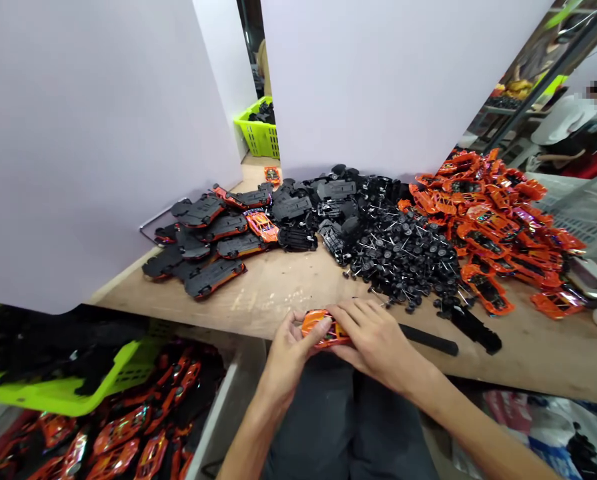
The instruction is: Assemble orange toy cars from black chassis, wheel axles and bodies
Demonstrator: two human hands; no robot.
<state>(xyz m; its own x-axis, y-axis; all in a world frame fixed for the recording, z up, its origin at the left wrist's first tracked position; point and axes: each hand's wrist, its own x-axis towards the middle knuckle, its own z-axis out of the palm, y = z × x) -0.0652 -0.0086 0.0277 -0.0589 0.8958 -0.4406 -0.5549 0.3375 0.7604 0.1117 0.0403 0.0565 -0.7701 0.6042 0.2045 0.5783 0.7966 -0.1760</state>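
Observation:
Between both hands, at the front edge of the wooden table (278, 287), is an orange toy car body (314, 325). My left hand (292, 347) grips its left end, thumb lying across the top. My right hand (371, 333) closes over its right end, with the fingers hiding much of that side. Whether a chassis sits under the body cannot be seen. Just right of my right hand lies a black strip (431, 340), beside a black chassis piece (475, 328). Beyond the hands is a heap of small black wheels on metal axles (403, 253).
Orange car bodies (503, 220) are piled at the right. Black chassis (335, 190) lie at the back, and cars with undersides up (215, 277) at the left. Pale panels (378, 87) stand behind. A green basket (123, 363) and a bin of orange cars (218, 407) sit lower left.

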